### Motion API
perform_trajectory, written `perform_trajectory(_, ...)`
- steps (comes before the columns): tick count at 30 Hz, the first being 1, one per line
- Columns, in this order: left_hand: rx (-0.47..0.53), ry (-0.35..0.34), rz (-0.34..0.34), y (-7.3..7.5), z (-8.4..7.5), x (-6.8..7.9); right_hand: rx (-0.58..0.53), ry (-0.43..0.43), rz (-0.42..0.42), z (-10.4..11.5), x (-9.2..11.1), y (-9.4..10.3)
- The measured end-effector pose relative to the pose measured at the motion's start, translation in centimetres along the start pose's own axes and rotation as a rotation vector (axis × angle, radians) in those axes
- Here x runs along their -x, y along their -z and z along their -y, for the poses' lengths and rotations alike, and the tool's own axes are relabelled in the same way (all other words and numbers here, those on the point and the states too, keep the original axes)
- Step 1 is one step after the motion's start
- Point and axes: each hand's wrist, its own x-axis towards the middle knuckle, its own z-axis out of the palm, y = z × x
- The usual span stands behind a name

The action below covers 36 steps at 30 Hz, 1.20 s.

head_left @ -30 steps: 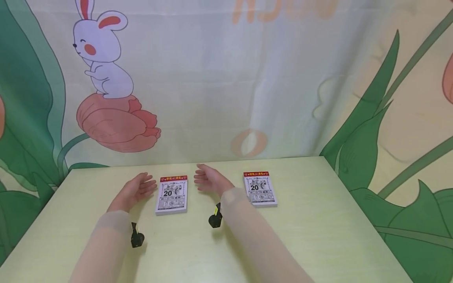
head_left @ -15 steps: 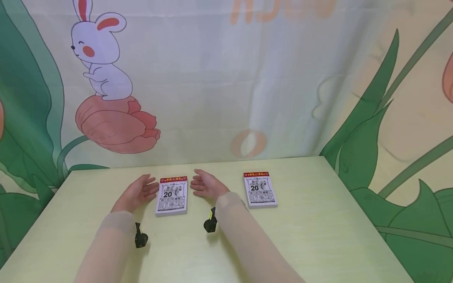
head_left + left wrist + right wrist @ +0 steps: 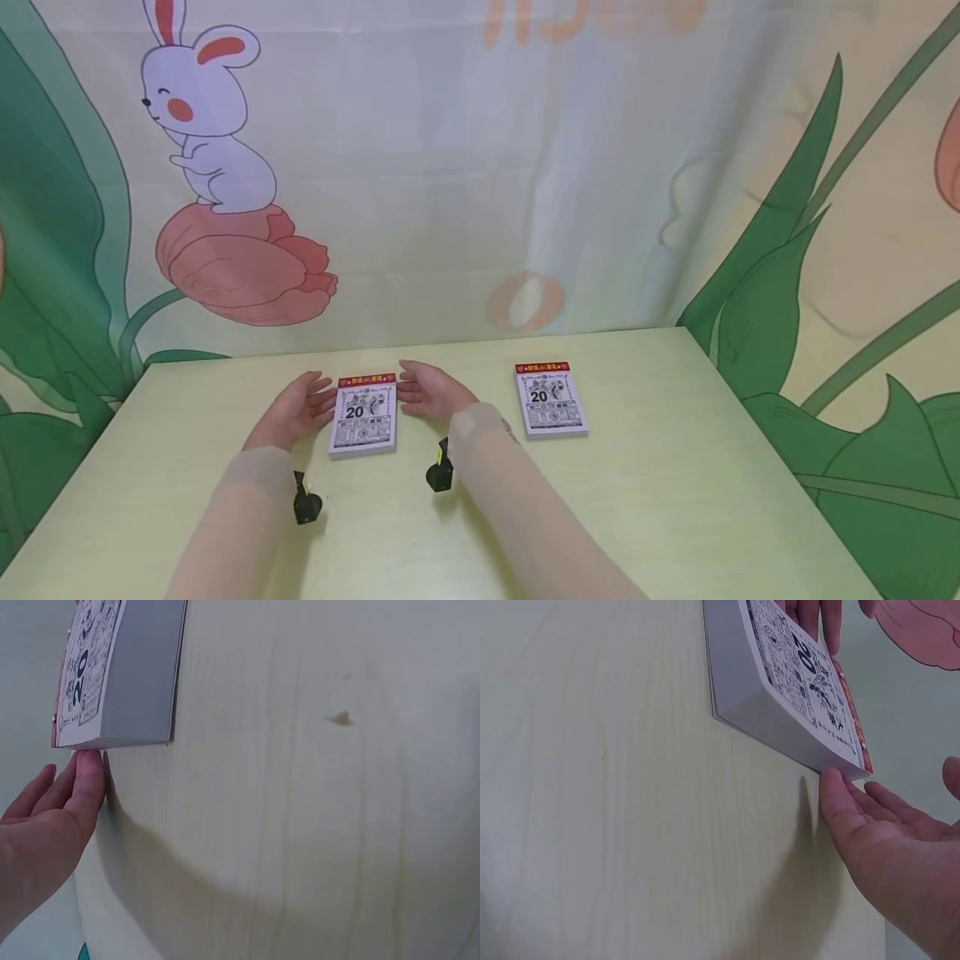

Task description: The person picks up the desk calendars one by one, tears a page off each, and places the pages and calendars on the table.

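Note:
A thick tear-off calendar (image 3: 365, 417) with a red top strip and a large "20" lies flat on the table between my two hands. At its left side is my left hand (image 3: 300, 408), palm inward, fingers fairly straight. In the left wrist view the fingertips (image 3: 88, 761) meet the edge of the block. My right hand (image 3: 435, 392) faces it from the right, its fingertips (image 3: 832, 784) right at the calendar's side near the red strip. A second, matching calendar (image 3: 552, 404) lies farther right, beyond my right sleeve.
The pale wood-grain table (image 3: 675, 467) reaches back to a hanging cloth (image 3: 420, 208) printed with a rabbit, tulips and leaves. A small black device (image 3: 306, 502) shows at my left wrist, and a similar black device (image 3: 440, 473) at my right.
My hands have closed in from both sides, the right moving left and the left moving slightly right, until their fingertips reach the left calendar's sides. Both calendars lie where they were.

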Motion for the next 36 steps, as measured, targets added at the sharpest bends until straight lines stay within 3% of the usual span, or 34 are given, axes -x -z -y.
perform_trajectory(11,0.072,0.018,-0.025,0.07,0.05,-0.29,-0.077,0.026,-0.017,-0.23,-0.78,-0.63)
perform_trajectory(17,0.064,0.000,-0.019,0.04,0.03,-0.19,-0.083,0.040,-0.002,-0.30,-0.70,-0.60)
perform_trajectory(25,0.057,-0.011,-0.100,-0.04,0.14,-0.18,-0.076,0.054,-0.008,-0.25,-0.41,-0.49)
perform_trajectory(36,0.026,-0.025,-0.110,0.22,-0.17,-0.08,-0.125,0.064,-0.006,-0.01,-0.81,-0.24)
